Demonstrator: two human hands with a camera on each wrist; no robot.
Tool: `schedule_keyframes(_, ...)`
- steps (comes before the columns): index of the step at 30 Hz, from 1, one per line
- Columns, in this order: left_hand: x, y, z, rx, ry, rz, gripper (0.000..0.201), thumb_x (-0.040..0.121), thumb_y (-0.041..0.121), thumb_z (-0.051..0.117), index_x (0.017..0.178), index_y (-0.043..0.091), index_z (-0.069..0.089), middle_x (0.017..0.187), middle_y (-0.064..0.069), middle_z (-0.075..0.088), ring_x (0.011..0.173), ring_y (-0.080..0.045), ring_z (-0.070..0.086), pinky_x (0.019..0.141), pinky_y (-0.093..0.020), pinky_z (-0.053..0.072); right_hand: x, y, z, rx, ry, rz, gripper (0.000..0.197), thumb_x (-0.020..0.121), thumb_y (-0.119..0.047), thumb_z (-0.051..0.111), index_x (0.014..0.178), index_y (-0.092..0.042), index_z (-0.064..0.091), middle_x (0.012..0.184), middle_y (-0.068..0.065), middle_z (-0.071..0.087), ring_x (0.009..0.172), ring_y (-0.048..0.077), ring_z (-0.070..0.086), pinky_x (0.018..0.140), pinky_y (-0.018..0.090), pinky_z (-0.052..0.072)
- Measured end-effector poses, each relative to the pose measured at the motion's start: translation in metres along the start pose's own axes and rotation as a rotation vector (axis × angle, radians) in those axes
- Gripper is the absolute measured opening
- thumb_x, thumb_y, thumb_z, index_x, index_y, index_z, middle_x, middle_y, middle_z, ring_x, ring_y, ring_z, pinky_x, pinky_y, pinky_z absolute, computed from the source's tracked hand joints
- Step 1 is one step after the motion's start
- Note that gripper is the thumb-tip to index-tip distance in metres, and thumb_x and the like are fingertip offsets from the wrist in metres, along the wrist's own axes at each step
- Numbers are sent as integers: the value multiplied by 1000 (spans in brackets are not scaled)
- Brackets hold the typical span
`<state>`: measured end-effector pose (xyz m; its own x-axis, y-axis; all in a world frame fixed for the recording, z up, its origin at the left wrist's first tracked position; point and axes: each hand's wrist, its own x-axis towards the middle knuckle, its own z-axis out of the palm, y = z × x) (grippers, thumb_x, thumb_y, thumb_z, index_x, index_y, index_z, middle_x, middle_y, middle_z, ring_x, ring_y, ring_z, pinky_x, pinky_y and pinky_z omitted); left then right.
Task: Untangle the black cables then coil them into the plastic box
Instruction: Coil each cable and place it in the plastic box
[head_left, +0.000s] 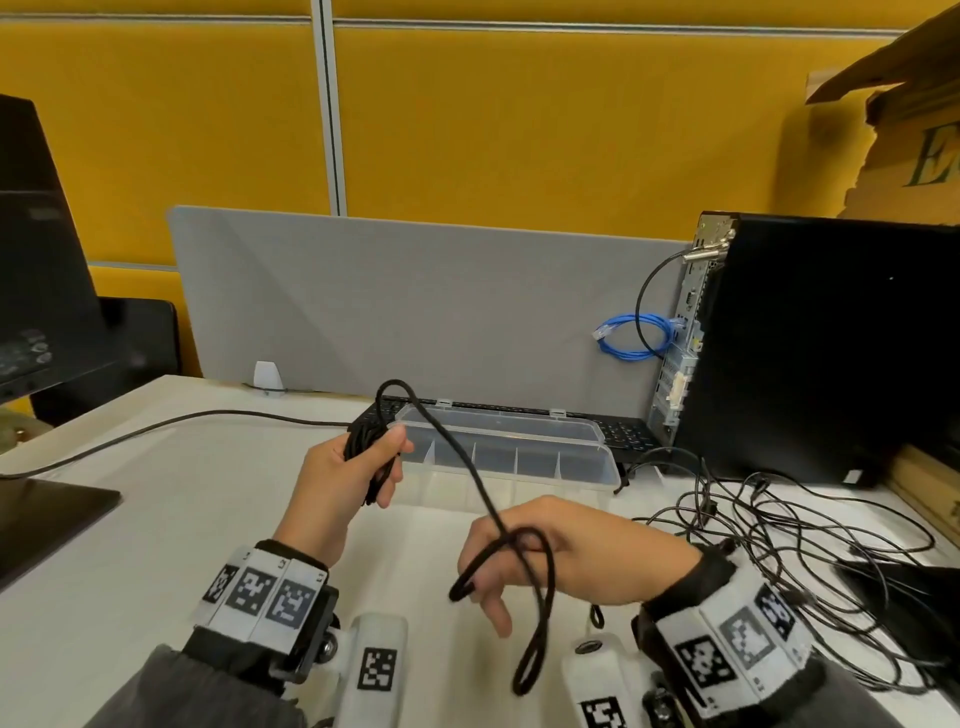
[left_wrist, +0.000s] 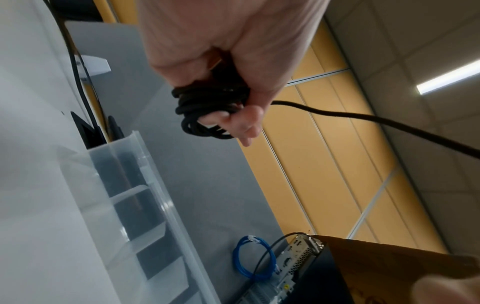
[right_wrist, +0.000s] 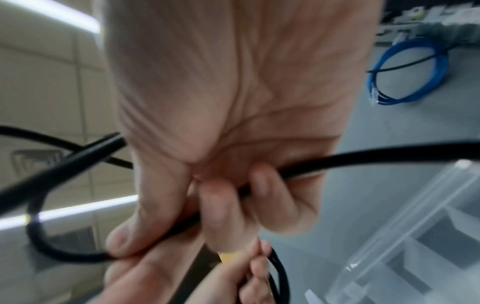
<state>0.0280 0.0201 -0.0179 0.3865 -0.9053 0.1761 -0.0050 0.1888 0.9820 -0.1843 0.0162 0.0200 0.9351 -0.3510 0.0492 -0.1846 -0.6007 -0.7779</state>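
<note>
The black cable (head_left: 470, 467) is partly wound into a bundle (head_left: 366, 441) gripped by the left hand (head_left: 348, 467), just before the plastic box (head_left: 597, 470). The right hand (head_left: 561, 551) has its fingers (right_wrist: 223, 207) curled round the loose tail; it should feed even loops, keeping clear of the tangled cables (head_left: 779, 525) on the tabletop (head_left: 156, 519).

Black computer tower (head_left: 831, 343) upright at desk's right edge; blue network cable (head_left: 631, 335) coiled at its rear panel, against grey divider screen (head_left: 415, 301); black keyboard (head_left: 618, 431) below the screen; monitor (head_left: 36, 249) far left; torn cardboard box (head_left: 904, 119) upper right
</note>
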Motion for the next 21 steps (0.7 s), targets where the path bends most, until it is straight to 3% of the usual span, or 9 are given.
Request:
schedule_keyframes(2,3,-3,-5,47,35,-4,27,89,26,59,84,0,66,52,-4,52,45,-11,45,59,-27,38,-7,-5,-9,38,62,-55,21,94,-15,51,81,-28,60,77,-9,61,76,-4,57,78,8,40)
schedule_keyframes(4,7,-5,-12,77,69,-12,25,90,24,59,83,1,66,54,-5,52,49,-15,45,61,-28,40,-17,-5,-21,85,196,-139,16,92,-32,53,78,-37,61,75,-15,57,68,-4,52,67,10,39)
schedule_keyframes(6,12,-8,-20,108,111,-13,23,90,23,60,82,3,67,55,-5,53,50,-18,44,64,-31,42,-29,0,-36,260,394,-167,23,89,-46,50,72,-36,61,66,-14,51,58,-1,43,59,13,37)
schedule_keyframes(9,18,-10,-31,176,190,-12,24,90,23,60,79,3,67,60,-12,55,52,-20,45,67,-32,43,-50,6,-62,399,727,-122,37,95,-36,38,64,-29,56,56,-10,35,49,7,29,49,19,29)
schedule_keyframes(11,22,-9,-41,204,251,-10,23,88,23,61,78,4,66,61,-13,56,53,-21,45,65,-32,42,-67,7,-76,260,961,-55,42,98,-30,36,59,-32,51,52,-9,32,46,7,26,45,19,28)
schedule_keyframes(14,27,-7,-58,227,321,-4,19,87,23,63,80,6,67,63,-12,57,55,-23,45,66,-35,42,-96,14,-94,-61,1326,28,38,97,-37,42,62,-27,52,44,-10,36,42,4,27,40,15,26)
schedule_keyframes(16,29,-5,-64,249,335,5,19,86,24,64,81,7,68,64,-12,58,56,-24,46,69,-38,42,-111,19,-102,-299,1526,93,36,94,-44,44,65,-24,54,43,-7,40,43,6,32,44,22,28)
schedule_keyframes(18,28,-2,-64,262,333,17,19,86,24,64,81,6,67,63,-12,57,55,-24,45,70,-40,41,-122,25,-106,-543,1620,245,38,93,-46,40,70,-20,56,50,-3,44,53,19,45,54,31,36)
schedule_keyframes(21,21,2,-53,332,282,69,24,87,25,63,78,3,67,58,-11,57,51,-23,45,65,-36,41,-122,27,-100,-724,1563,587,46,91,-50,36,81,-14,64,73,14,59,75,38,54,69,45,46)
